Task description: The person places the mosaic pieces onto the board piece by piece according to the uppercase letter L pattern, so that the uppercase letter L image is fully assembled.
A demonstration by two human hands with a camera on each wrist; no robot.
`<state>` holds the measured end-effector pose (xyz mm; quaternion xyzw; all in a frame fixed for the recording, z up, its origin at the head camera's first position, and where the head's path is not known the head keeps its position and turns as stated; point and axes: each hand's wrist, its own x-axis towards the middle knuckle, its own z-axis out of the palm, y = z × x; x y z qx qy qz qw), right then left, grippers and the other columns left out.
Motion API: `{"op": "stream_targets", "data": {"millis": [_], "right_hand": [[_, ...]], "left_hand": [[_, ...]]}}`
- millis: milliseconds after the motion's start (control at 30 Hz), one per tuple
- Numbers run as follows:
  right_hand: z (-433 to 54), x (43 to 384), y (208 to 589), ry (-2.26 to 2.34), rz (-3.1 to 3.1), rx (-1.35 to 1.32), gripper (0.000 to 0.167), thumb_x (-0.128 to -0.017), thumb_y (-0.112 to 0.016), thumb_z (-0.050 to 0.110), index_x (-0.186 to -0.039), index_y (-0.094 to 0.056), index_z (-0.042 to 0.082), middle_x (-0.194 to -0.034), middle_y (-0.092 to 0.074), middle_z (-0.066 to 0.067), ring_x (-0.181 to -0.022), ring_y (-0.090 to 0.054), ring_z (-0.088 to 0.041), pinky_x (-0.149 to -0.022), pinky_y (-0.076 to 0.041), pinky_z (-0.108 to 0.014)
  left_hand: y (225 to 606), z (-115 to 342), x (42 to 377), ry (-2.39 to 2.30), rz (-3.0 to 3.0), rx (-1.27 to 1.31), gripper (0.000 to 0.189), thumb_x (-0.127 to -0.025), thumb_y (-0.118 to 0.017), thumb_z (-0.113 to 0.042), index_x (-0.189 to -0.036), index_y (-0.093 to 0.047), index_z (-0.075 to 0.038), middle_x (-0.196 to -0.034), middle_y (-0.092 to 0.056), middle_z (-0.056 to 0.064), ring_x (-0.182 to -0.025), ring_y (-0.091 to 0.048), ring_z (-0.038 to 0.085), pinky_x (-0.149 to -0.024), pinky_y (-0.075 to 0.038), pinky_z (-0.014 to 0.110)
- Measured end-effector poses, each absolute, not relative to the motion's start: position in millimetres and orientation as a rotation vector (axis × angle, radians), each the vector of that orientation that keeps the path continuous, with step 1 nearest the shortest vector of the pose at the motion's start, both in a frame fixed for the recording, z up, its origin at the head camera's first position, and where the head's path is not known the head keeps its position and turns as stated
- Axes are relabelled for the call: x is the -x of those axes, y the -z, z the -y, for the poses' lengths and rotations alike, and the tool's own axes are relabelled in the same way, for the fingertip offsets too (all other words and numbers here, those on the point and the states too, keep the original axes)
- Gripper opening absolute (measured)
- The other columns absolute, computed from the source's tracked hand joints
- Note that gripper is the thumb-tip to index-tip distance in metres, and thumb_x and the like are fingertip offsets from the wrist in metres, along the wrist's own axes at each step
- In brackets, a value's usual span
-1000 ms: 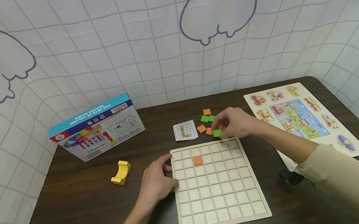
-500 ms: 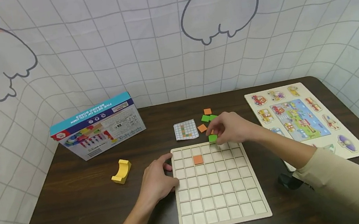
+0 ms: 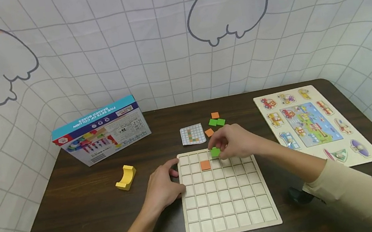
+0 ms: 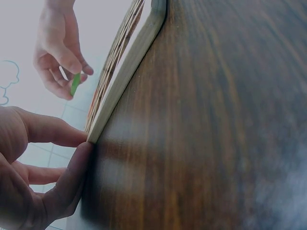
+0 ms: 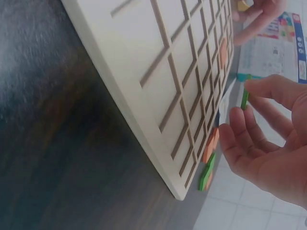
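Observation:
My right hand [image 3: 236,140] pinches a green square tile [image 3: 215,152] between thumb and fingertips, over the top row of a pale wooden grid board [image 3: 215,199]. In the right wrist view, the green tile [image 5: 245,93] is edge-on and raised above the board. An orange tile [image 3: 205,165] sits in a cell of the board's second row. My left hand [image 3: 162,188] rests against the board's left edge, thumb and fingers spread apart along it. Beyond the board lie orange tiles [image 3: 209,132] and green tiles [image 3: 212,122], partly hidden by my right hand in the right wrist view.
A small paper card [image 3: 193,135] with a coloured grid pattern lies behind the board. To the left are a yellow curved block [image 3: 125,178] and a printed toy box [image 3: 103,133]. A vehicle picture puzzle [image 3: 310,122] lies at right, with a black object [image 3: 300,195] near my sleeve.
My right hand has carried the green tile from beside the loose tiles leftward and toward me, over the board's top row. The left hand has stayed at the board's edge.

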<state>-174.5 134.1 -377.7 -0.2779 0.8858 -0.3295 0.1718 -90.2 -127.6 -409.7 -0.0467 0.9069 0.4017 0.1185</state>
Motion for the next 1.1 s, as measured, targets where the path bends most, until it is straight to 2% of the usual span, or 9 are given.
{"op": "stream_targets", "data": {"millis": [533, 833, 1100], "right_hand": [[-124.7, 155.9, 385.2, 0.926, -2.503, 0.821, 0.025, -0.078, -0.081, 0.002, -0.1, -0.078, 0.014, -0.087, -0.067, -0.005, -0.078, -0.06, -0.012, -0.073, -0.053, -0.028], [-116.8, 146.3, 387.6, 0.915, -2.5, 0.825, 0.029, -0.076, -0.081, 0.001, -0.102, -0.078, 0.015, -0.085, -0.065, -0.002, -0.075, -0.057, -0.012, -0.068, -0.05, -0.027], [-111.6, 141.6, 391.5, 0.905, -2.509, 0.89, 0.027, -0.076, -0.077, 0.0, -0.099, -0.078, 0.015, -0.085, -0.064, -0.002, -0.076, -0.057, -0.012, -0.068, -0.05, -0.025]], "left_hand": [[409.3, 127.6, 90.5, -1.18, -2.627, 0.162, 0.079, -0.07, -0.079, 0.004, -0.145, -0.06, -0.013, -0.103, -0.063, 0.008, -0.07, -0.058, 0.02, -0.052, -0.051, 0.03], [409.6, 127.2, 90.9, -1.172, -2.635, 0.156, 0.079, -0.071, -0.08, 0.003, -0.146, -0.06, -0.012, -0.102, -0.063, 0.008, -0.064, -0.059, 0.019, -0.052, -0.05, 0.03], [409.3, 126.9, 91.3, -1.17, -2.639, 0.159, 0.079, -0.07, -0.079, 0.003, -0.145, -0.06, -0.014, -0.102, -0.064, 0.007, -0.072, -0.058, 0.021, -0.052, -0.049, 0.03]]}}
